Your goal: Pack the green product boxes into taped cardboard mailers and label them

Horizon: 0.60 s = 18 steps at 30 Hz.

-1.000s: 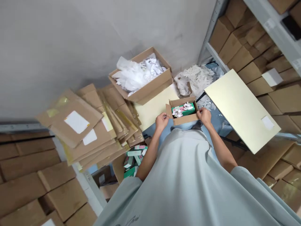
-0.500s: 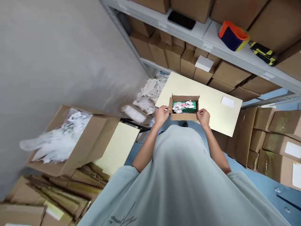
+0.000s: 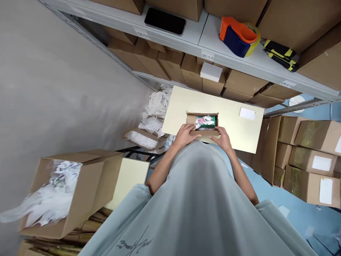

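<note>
A small open cardboard box (image 3: pixel 203 133) sits in front of me over a pale yellow board (image 3: pixel 234 122). Inside it lie a green packet (image 3: pixel 208 122) and crumpled white paper. My left hand (image 3: pixel 185 134) grips the box's near left corner with fingers curled over the flap. My right hand (image 3: pixel 222 138) grips the near right side, fingers pressed on the front flap. The near flap is folded partly over the opening.
A metal shelf above holds a black phone (image 3: pixel 164 21), an orange and blue tape dispenser (image 3: pixel 238 35) and a black-yellow tool (image 3: pixel 280 51). Brown cartons fill the lower shelves and stack at right. A large carton of white plastic bags (image 3: pixel 66 192) stands at left.
My view has turned right from the flattened cardboard pile towards the shelf. The small box has come over the yellow board, and both hands have shifted onto its near flap.
</note>
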Tool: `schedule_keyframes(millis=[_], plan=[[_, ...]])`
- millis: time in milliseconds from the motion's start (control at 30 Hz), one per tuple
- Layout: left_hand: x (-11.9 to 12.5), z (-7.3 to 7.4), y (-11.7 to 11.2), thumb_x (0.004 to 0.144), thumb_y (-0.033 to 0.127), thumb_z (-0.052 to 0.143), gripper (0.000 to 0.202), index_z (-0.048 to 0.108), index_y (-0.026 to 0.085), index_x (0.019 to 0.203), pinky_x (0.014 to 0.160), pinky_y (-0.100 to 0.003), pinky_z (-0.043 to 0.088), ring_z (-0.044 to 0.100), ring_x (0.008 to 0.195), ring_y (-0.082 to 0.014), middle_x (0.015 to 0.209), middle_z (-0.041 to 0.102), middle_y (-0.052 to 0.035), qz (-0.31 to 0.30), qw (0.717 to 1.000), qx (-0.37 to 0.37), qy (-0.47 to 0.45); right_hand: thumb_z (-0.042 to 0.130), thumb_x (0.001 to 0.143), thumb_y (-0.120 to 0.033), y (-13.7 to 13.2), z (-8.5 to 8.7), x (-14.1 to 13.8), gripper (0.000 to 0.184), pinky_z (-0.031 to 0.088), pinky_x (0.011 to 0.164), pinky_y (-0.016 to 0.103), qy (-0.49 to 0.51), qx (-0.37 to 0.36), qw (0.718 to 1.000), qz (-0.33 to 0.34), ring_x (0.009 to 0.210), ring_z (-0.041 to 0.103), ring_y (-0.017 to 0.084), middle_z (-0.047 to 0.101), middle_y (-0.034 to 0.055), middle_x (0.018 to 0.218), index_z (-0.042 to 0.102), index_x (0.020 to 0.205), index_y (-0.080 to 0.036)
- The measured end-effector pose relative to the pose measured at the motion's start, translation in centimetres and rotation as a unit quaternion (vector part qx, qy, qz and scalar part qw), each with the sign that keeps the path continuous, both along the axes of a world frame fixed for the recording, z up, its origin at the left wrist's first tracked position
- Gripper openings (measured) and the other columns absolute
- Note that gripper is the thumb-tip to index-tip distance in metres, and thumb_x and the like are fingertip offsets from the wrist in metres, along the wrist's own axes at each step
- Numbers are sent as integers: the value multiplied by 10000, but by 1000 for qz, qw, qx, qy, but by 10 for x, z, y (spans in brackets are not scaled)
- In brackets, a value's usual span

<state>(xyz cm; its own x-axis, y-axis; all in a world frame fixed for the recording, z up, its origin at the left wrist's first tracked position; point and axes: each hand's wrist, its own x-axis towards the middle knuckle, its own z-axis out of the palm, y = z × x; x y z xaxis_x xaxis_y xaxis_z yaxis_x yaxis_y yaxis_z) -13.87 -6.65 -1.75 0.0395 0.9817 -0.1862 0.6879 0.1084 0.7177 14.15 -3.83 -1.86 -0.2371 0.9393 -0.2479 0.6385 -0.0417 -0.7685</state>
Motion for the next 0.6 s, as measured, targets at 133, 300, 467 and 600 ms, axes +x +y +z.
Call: schedule_keyframes(millis=[133, 300, 467, 600], plan=[[-16, -10, 6, 884, 410, 947, 760, 675, 216, 1567, 1265, -527, 556, 710, 1390, -361, 1487, 755, -180, 25, 999, -24, -34, 740, 1000, -414, 19, 5, -3, 582, 655, 1056, 483, -70, -28, 997, -14, 998, 794, 277, 782, 172, 1373, 665, 1523, -169], [-38, -15, 34, 877, 367, 956, 1106, 356, 193, 1789, 1221, -497, 590, 634, 1518, -374, 1825, 367, -281, 86, 995, 34, -23, 683, 1003, -348, 56, 18, -21, 885, 679, 1003, 495, -188, 53, 981, -13, 1293, 737, 353, 494, 271, 1718, 340, 1799, -173], [-53, -14, 45, 906, 202, 876, 547, 716, 215, 1429, 1316, -524, 507, 538, 1602, -376, 1825, 408, -186, -40, 999, 8, -21, 705, 1024, -306, 69, 20, -26, 468, 556, 1236, 539, -198, 60, 975, 82, 1515, 596, 389, 498, 247, 1724, 698, 1472, -168], [-56, -21, 38, 1030, 292, 741, 273, 747, 231, 1297, 1225, -464, 565, 688, 1421, -322, 1675, 601, -156, -37, 995, -74, -52, 668, 1056, -433, 52, 5, -28, 329, 598, 1115, 493, -157, 3, 987, 21, 1307, 710, 361, 623, 225, 1622, 751, 1281, -208]])
